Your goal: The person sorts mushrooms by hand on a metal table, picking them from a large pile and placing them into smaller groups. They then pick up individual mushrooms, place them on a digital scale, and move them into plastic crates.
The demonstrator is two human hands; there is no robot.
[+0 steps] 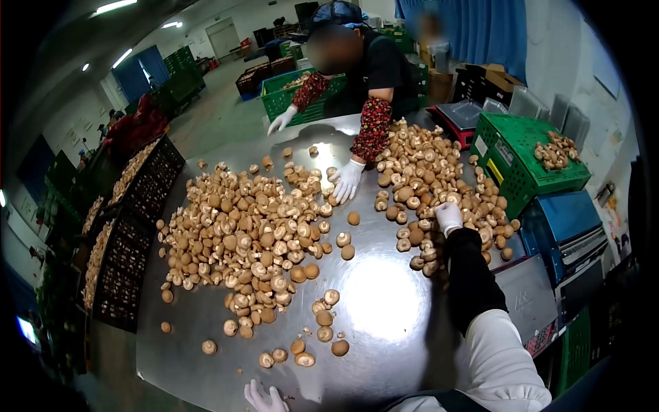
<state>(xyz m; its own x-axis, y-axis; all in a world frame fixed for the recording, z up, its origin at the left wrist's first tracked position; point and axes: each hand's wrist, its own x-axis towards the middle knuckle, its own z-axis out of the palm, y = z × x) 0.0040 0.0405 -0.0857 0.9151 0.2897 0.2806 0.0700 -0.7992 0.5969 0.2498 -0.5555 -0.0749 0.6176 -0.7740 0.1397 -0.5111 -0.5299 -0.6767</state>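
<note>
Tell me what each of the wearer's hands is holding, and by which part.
The right hand rests in the mushroom pile; whether it grips one cannot be told. The left hand holds nothing, fingers spread at the table edge.

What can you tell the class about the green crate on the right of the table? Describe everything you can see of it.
The green crate is moulded plastic with slotted, ribbed sides and white labels on its near end. It stands upright at the right edge of the steel table, above a blue box. A small heap of brown mushrooms lies at its far end. No hand touches it; the wearer's gloved right hand is nearest.
</note>
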